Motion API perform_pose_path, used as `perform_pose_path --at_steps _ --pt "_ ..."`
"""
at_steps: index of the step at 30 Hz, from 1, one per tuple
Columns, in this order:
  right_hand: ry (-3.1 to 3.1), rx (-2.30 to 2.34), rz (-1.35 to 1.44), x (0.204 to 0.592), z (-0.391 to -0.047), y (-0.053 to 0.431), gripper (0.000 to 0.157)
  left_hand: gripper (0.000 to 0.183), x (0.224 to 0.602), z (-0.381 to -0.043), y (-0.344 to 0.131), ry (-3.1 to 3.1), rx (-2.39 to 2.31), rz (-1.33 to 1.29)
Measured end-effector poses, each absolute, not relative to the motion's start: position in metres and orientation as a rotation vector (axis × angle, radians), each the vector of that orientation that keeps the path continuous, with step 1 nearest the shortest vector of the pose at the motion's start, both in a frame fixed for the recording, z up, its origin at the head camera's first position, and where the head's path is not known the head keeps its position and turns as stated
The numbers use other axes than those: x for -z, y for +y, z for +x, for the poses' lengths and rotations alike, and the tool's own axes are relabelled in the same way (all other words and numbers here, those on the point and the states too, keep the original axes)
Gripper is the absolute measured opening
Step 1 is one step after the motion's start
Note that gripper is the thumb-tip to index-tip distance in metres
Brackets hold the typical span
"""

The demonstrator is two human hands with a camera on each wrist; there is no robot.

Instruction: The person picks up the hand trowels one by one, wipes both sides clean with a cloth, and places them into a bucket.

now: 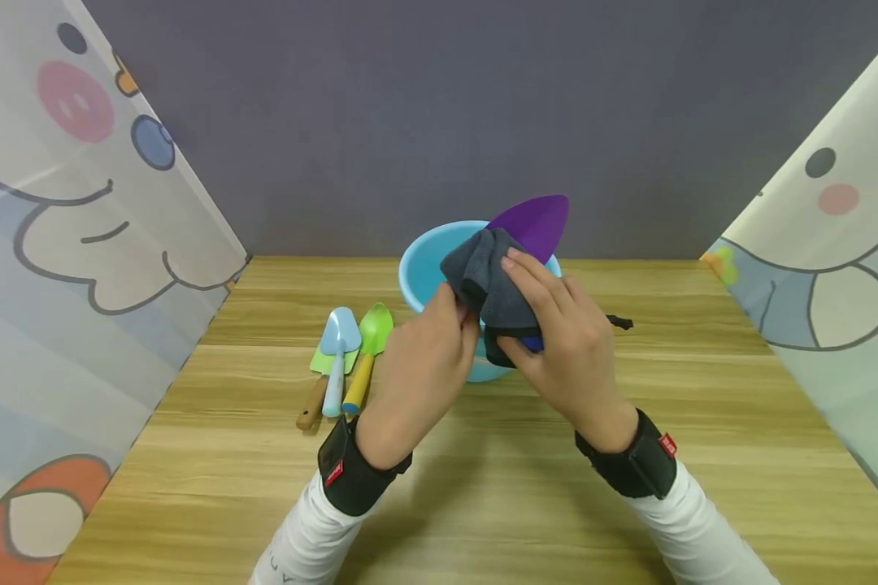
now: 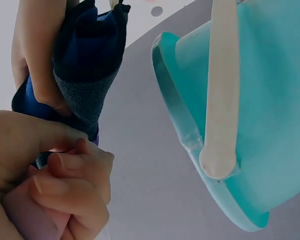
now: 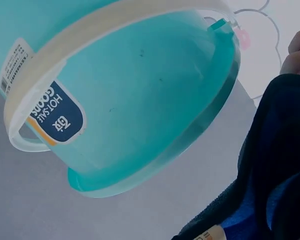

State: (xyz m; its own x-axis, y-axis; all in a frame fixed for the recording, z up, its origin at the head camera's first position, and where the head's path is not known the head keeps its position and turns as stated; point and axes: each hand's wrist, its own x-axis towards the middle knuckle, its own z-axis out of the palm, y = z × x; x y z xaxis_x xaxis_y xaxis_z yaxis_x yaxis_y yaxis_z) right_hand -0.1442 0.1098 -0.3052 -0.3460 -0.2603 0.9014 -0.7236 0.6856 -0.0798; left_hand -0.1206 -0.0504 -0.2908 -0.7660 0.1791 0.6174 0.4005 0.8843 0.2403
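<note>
A purple trowel (image 1: 537,223) points its blade up and away over the light-blue bucket (image 1: 439,244). My left hand (image 1: 428,361) has its fingers curled round the trowel's pinkish-lilac handle (image 2: 32,212), most of which the hand hides. My right hand (image 1: 574,349) grips a dark grey cloth (image 1: 501,284), blue on its other face, folded about the lower part of the trowel. The cloth covers where blade and handle meet. In the left wrist view, the right hand's fingers (image 2: 40,65) press into the cloth beside the left hand.
Left of the bucket, several small garden tools lie together on the wooden table (image 1: 190,487): a blue trowel (image 1: 340,333), a green trowel with yellow handle (image 1: 375,327) and a brown-handled tool (image 1: 311,406). The bucket has a white handle (image 2: 222,100). A black cord (image 1: 619,322) shows beyond the right hand.
</note>
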Motion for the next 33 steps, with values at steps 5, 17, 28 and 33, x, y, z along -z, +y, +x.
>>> perform_pose_path --at_steps 5,17,28,33 --pt "-1.939 -0.608 0.773 0.3051 -0.1449 0.1105 0.066 0.019 0.2898 -0.1209 -0.0511 -2.448 0.513 -0.413" --pt "-1.965 -0.604 0.767 0.3033 -0.1465 0.1152 0.060 0.018 0.2910 -0.1221 -0.0487 -2.445 0.538 -0.428" --pt "-2.009 -0.557 0.726 0.3009 -0.1459 0.1144 0.060 0.020 0.2933 -0.1235 -0.0497 -2.434 0.511 -0.440" --pt "-2.005 -0.558 0.704 0.3009 -0.1460 0.1160 0.061 0.015 0.2943 -0.1249 -0.0492 -2.430 0.518 -0.474"
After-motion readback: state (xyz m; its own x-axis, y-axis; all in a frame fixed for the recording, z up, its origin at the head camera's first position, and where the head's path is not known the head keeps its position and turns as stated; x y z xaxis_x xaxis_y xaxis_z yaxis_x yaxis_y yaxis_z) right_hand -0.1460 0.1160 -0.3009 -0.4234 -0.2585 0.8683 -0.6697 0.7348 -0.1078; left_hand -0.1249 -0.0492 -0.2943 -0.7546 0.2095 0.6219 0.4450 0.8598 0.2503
